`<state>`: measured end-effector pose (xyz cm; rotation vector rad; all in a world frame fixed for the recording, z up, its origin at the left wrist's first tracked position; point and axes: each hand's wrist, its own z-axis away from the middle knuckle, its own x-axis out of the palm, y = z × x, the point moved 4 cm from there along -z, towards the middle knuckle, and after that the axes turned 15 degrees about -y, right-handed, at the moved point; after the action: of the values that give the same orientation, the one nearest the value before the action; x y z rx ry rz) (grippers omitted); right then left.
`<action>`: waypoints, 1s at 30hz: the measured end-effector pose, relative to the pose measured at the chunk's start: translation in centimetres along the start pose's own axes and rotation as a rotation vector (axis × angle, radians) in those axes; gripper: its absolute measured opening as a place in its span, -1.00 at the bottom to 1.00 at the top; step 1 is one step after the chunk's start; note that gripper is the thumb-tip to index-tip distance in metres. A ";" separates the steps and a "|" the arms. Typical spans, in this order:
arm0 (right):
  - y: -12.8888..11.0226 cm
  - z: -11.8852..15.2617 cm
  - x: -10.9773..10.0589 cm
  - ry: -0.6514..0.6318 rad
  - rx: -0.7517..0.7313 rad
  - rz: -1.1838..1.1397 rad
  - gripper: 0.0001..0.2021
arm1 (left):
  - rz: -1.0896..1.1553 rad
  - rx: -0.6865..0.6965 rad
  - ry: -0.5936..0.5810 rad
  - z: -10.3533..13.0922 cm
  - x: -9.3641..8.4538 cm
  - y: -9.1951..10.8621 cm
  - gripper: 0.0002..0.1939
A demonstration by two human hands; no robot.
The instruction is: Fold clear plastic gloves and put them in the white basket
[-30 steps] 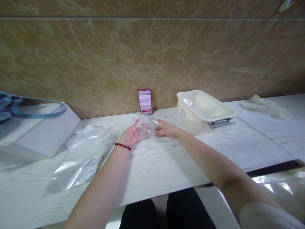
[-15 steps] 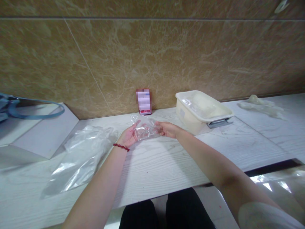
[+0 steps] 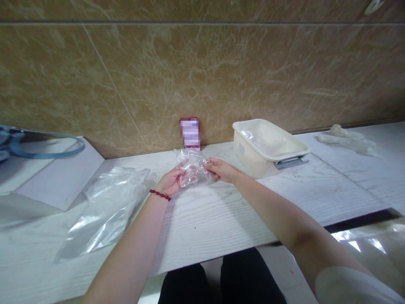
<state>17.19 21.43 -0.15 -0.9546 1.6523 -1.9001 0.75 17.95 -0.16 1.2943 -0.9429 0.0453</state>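
Note:
Between my two hands, above the pale wood-grain table, is a crumpled clear plastic bag [image 3: 193, 169]. My left hand [image 3: 172, 179], with a dark red bead bracelet at the wrist, grips its left side. The fingers of my right hand [image 3: 218, 169] pinch its right side. Right behind the bag a phone [image 3: 191, 133] with a blurred screen leans on the wall; its lower edge is hidden by the plastic. More clear plastic bags [image 3: 106, 211] lie flat on the table to the left of my left hand.
A cream plastic bin [image 3: 253, 156] with a grey handle and clear plastic inside stands to the right. Farther right lies crumpled translucent plastic [image 3: 348, 139]. At the left are a white box [image 3: 60, 173] and a blue strap [image 3: 47, 155]. A brown marbled wall [image 3: 177, 76] closes the back.
The clear bag has shifted and bunched up slightly between my hands, and now covers the phone's lower edge. My right hand has moved a little to the left.

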 end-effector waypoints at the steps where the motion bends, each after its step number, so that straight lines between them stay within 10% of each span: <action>1: 0.0 -0.1 -0.1 0.006 -0.006 0.014 -0.72 | -0.005 0.007 0.001 0.0 0.1 0.0 -0.56; 17: -0.3 0.0 -0.9 0.109 -0.020 -0.116 -0.90 | 0.227 0.125 0.146 0.1 -0.2 0.5 -0.75; 24: -0.1 -0.1 -1.5 0.182 -0.003 -0.093 -0.81 | -0.156 0.031 0.305 -0.4 -0.4 -0.7 -0.95; 30: -0.2 0.0 -1.2 0.269 -0.065 0.133 -0.48 | -0.430 0.150 0.297 -0.6 0.0 -0.6 -0.72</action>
<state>18.00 22.27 -0.21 -0.6152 1.8880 -1.9617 1.44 18.26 -0.60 1.5568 -0.4032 -0.0262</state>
